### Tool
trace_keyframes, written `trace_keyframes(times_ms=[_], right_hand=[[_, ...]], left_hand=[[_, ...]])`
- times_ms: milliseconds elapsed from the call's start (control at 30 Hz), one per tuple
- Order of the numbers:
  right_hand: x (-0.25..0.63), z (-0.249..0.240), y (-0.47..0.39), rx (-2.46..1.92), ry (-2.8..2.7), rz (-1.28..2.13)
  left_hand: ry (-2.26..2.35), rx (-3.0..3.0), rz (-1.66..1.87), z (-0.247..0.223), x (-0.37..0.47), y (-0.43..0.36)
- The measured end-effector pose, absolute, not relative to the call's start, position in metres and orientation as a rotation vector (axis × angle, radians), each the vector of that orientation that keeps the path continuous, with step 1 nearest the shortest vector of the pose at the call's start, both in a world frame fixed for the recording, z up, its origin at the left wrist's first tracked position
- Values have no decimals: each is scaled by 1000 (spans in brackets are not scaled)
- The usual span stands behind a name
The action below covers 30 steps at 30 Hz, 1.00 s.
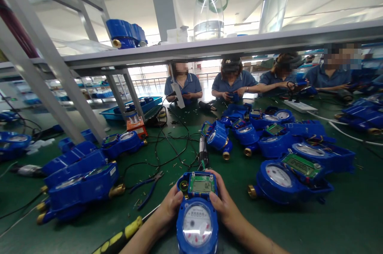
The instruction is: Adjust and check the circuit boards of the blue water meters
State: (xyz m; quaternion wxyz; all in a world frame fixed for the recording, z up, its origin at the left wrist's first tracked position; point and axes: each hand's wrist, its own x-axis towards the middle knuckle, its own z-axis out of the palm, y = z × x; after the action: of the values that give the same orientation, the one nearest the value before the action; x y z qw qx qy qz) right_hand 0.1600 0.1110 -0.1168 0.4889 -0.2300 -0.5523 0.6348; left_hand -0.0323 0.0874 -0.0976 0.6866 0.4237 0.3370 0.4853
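Note:
A blue water meter (197, 222) with a round dial and a small green circuit board with a display (204, 186) is held low in the middle of the view. My left hand (171, 203) grips its left side, thumb near the board's edge. On the opposite side my right hand (222, 195) wraps round it, thumb beside the display. The dial faces up toward me. Just beyond the meter stands a dark, cylindrical tool with a cable (202, 151). Blue-handled pliers (149, 190) lie to the left, and a yellow-and-black handled tool (121, 238) is beside my left forearm.
Several blue meters (83, 186) lie at left, and more meters (290, 178) are grouped at right. Black cables and small screws are scattered over the green table (233, 174). A shelf (239, 40) crosses above, carrying a bottle (208, 10). Several people (230, 80) sit opposite.

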Motion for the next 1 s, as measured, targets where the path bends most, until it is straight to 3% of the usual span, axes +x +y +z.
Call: trace_keyframes(times_ms=[1000], right_hand=[[162,-107,107,-559,-1317,1585]], left_hand=[[809,977,1082,-95,-31,87]])
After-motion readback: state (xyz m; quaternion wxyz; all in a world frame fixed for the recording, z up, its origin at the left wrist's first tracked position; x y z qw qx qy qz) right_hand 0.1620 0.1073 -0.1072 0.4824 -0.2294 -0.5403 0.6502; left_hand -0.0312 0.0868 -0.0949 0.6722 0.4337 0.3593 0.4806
